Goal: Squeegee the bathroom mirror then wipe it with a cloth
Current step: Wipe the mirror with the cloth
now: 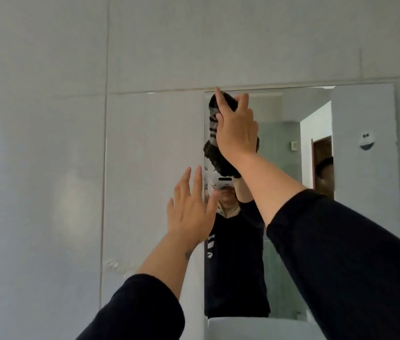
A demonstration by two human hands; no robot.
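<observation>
The bathroom mirror (355,192) hangs on the pale tiled wall, its top edge just under a tile seam. My right hand (237,130) presses a dark grey striped cloth (214,133) flat against the glass near the mirror's top left corner, with the cloth hanging down below my palm. My left hand (191,209) is held up with its fingers spread, at the mirror's left edge, holding nothing. No squeegee is in view.
The mirror reflects a person in dark clothes, a doorway and a second person's head at the right. The white rim of a basin (255,327) shows below the mirror. Glossy wall tiles (47,168) fill the left side.
</observation>
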